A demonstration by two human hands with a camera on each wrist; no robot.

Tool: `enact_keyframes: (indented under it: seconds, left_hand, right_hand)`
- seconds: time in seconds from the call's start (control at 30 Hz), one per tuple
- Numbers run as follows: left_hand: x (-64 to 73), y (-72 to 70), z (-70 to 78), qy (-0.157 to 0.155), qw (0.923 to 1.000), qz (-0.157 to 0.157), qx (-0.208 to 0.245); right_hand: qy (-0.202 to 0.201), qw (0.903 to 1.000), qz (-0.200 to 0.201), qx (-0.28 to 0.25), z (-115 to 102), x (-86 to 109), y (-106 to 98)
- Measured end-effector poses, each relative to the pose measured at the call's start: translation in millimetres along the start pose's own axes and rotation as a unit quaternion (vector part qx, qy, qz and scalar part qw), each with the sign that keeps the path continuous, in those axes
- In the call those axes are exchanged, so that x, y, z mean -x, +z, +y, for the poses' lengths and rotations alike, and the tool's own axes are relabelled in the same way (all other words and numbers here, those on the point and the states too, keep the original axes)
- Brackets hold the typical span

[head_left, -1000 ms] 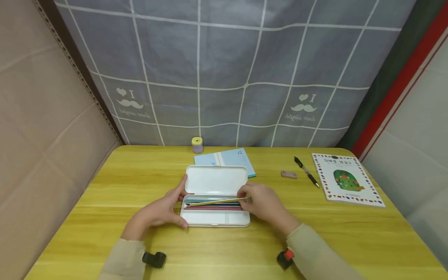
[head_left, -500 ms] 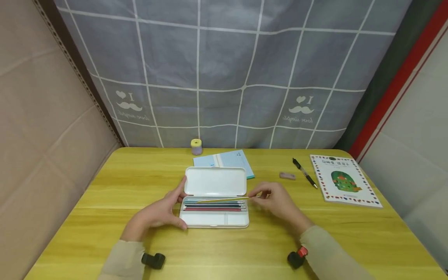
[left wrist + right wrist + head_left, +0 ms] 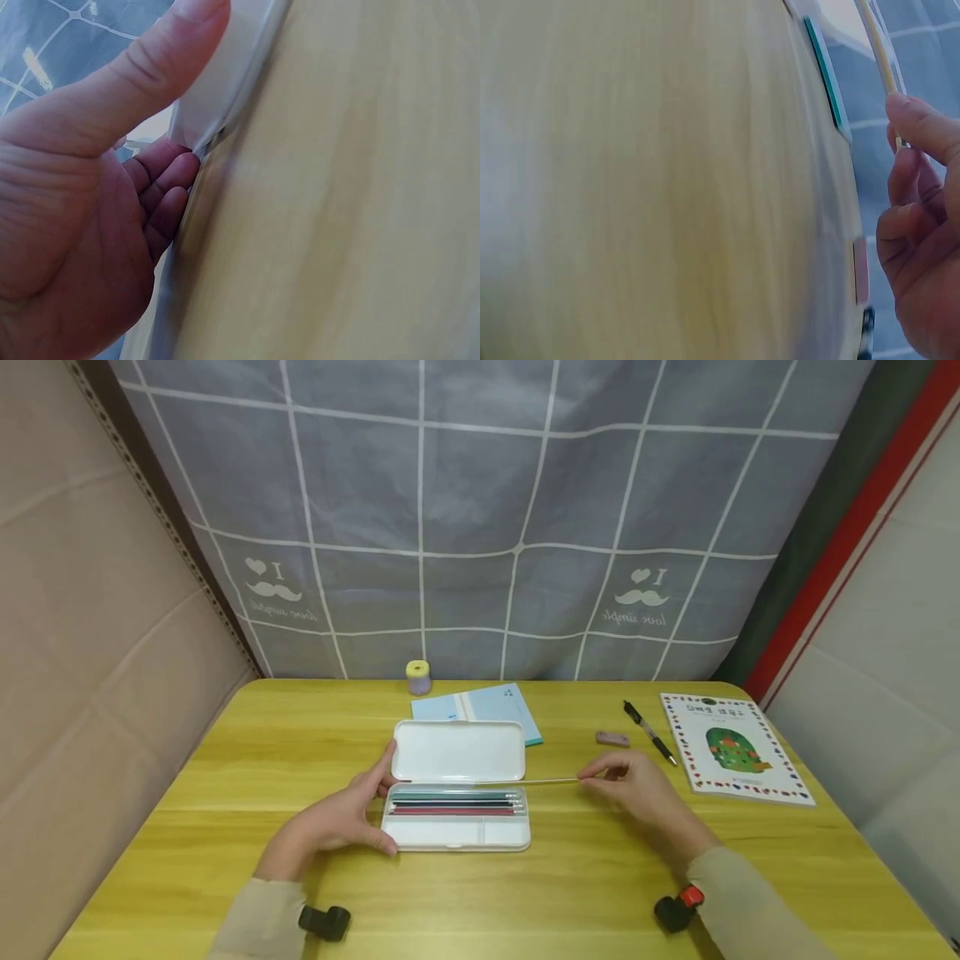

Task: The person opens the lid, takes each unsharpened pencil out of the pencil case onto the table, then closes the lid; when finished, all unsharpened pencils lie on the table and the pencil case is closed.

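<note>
A white pencil case [image 3: 442,836] lies with its lid [image 3: 459,752] tipped back. Several pencils [image 3: 453,806], among them teal, dark and red ones, rest side by side in its rear compartment. My left hand [image 3: 337,817] holds the case by its left end, thumb at the front corner and fingers near the hinge; the left wrist view shows this grip close up. Between thumb and fingertips, my right hand [image 3: 637,787] pinches one yellowish pencil [image 3: 880,52] by its end, to the right of the case. That pencil's far end overlaps the case's hinge line in the head view.
Behind the lid lies a light blue notebook [image 3: 487,703], partly covered by it. A yellow and purple spool-like container [image 3: 418,678] stands at the table's back edge. To the right are a pinkish eraser [image 3: 612,739], a black pen [image 3: 649,733] and a white picture book [image 3: 735,752].
My right hand has moved right, drawing the pencil from over the case out past its right end. My left hand keeps its hold on the case.
</note>
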State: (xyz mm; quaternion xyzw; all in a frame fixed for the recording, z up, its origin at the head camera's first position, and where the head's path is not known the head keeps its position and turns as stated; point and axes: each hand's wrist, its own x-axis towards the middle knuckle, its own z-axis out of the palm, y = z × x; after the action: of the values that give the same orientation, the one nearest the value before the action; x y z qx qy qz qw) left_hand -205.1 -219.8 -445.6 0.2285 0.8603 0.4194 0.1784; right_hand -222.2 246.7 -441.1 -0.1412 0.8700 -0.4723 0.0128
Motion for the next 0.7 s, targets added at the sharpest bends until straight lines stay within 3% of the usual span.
enact_keyframes:
  seconds: [0.27,0.5,0.7]
  left_hand:
    - [-0.3,0.6,-3.7,0.003,1.0,-0.001,0.0]
    - [-0.2,1.7,-3.7,0.002,1.0,0.0,0.002]
    - [0.7,-0.4,-3.0,0.02,0.9998,-0.002,0.001]
  right_hand:
    - [0.027,0.9988,0.024,0.032,23,7.2,-16]
    - [0.083,0.9916,0.05,0.086,24,10.2,-27]
    - [0.089,0.9867,0.058,0.123,28,11.4,-31]
